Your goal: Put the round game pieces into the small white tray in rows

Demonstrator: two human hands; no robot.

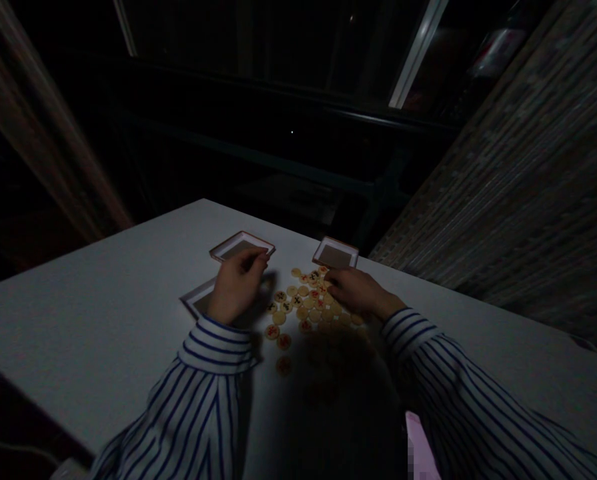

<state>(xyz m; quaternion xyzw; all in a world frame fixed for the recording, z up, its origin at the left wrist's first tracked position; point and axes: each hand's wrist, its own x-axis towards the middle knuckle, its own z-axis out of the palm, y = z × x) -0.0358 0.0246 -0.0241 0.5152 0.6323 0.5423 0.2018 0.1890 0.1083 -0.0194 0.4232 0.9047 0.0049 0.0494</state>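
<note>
On table (pixel 78 320) | 3 trays (pixel 238 250) | ~30 xiangqi discs (pixel 303 300) | L hand (pixel 238 285): narrow grip at tray | R hand (pixel 358 291): on discs, grip unclear

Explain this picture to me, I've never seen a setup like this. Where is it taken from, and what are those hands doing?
This picture comes from a camera worn on a person's head, looking down at their own bare hands. On the white table lie round game pieces marked in red and black, with three square trays beside them. The left hand sits between two trays, fingertips pinched together. The right hand rests on the pieces. I can't tell whether either hand holds anything.
</note>
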